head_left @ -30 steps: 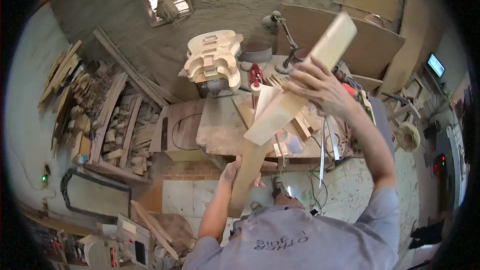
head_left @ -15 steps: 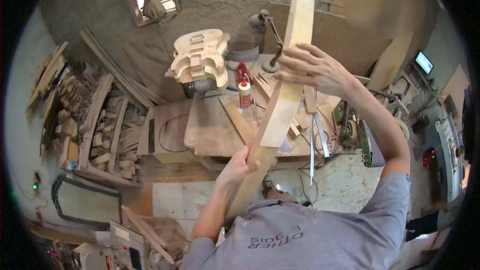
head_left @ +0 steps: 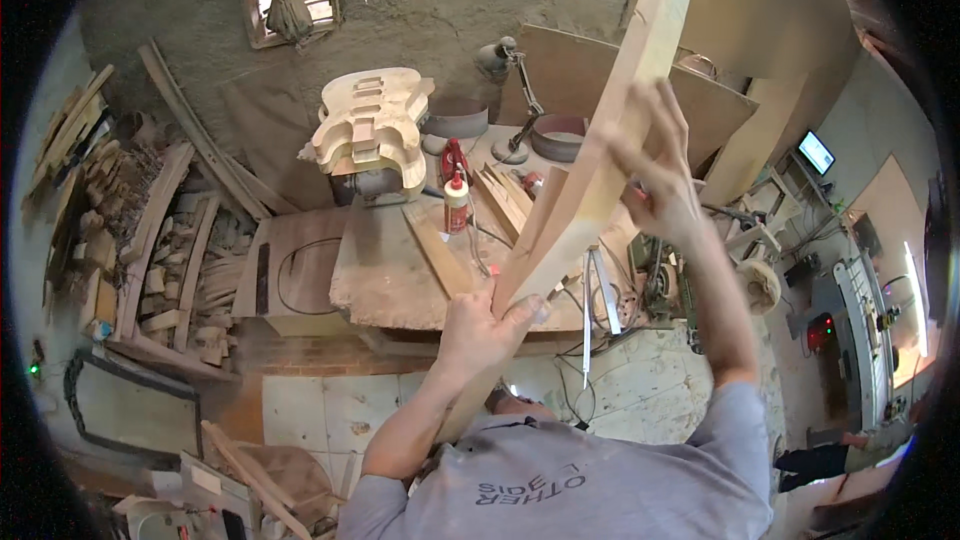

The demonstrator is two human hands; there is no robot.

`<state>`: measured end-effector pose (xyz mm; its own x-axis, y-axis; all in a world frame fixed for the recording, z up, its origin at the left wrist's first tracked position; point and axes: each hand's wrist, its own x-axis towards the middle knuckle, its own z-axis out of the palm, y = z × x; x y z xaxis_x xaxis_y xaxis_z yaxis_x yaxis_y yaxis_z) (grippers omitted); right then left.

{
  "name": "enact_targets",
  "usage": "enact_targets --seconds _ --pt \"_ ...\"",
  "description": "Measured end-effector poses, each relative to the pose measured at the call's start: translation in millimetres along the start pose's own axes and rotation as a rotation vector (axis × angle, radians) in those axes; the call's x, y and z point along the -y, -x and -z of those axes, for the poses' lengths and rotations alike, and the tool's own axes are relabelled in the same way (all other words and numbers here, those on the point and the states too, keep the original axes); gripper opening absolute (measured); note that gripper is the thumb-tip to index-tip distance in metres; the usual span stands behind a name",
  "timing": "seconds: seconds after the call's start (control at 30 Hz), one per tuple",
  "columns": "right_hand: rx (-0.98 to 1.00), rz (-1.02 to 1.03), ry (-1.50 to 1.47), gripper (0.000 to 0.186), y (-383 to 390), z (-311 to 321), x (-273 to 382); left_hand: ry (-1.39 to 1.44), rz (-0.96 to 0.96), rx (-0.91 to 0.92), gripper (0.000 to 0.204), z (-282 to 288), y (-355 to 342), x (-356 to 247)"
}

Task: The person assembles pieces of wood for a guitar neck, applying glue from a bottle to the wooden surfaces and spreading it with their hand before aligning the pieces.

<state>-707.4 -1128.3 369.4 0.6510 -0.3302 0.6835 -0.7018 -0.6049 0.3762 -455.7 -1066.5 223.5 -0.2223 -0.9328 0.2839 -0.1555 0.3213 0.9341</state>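
Observation:
A long pale wooden plank (head_left: pixel 655 25) slants up from beside my body to above the workbench. My left hand (head_left: pixel 482 335) is closed round its lower part, with the thumb across the near face. At the plank's upper half, my right hand (head_left: pixel 662 175) is beside its right side with fingers spread; motion blurs them, and whether they touch the wood is hard to tell. The workbench (head_left: pixel 375 275) beyond holds a red-capped glue bottle (head_left: pixel 456 206), a red object (head_left: pixel 454 155) and several wooden strips (head_left: pixel 505 202). A pale guitar body (head_left: pixel 372 130) rests on a support at the bench's left.
A jointed lamp (head_left: pixel 527 90) stands at the back of the bench. A metal square (head_left: pixel 600 290) overhangs its front edge. Racks of offcuts (head_left: pixel 165 270) fill the left. Machinery (head_left: pixel 665 285) stands to the right, and another person (head_left: pixel 840 455) shows at lower right.
The plank has turned about its length, and its upper end has moved right. My right hand has loosened from round it and spread its fingers. My left hand still grips the lower part.

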Motion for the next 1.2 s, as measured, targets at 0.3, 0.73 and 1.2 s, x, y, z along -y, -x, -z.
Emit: enact_targets --seconds 0.3,0.73,1.2 --pt "-0.681 -1.204 -1.093 0.099 23 -67 95 -0.344 -0.018 0.08 0.059 -25 4 -16" --pt "-0.792 -1.008 -1.209 0.094 34 -70 70 -0.606 -0.076 0.156 0.052 -46 15 -22" --pt "-0.815 -0.946 -1.145 0.091 34 -79 69 -0.649 -0.137 0.125 0.043 -45 13 -12"
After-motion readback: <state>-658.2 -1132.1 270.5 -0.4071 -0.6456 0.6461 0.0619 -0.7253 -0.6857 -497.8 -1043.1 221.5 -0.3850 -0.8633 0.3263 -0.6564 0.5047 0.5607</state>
